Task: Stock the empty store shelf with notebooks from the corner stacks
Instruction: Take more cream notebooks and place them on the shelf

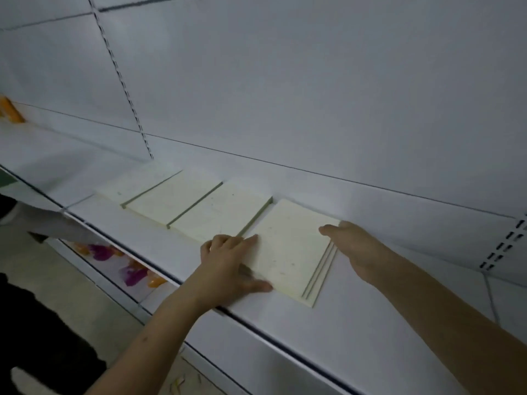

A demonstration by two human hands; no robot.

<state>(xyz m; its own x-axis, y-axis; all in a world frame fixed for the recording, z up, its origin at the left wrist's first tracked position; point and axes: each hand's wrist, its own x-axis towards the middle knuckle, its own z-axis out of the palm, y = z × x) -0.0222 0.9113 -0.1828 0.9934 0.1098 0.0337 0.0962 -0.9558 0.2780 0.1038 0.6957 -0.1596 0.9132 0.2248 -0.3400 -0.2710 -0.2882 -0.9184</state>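
Where notebooks lie, white shelf

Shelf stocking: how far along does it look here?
Done: three cream notebook piles lie side by side on the white shelf. In hand: a fourth pile, framed by the left hand at its left edge and the right hand along its right edge. Left: bare shelf runs on to the right; the corner stacks are out of view.
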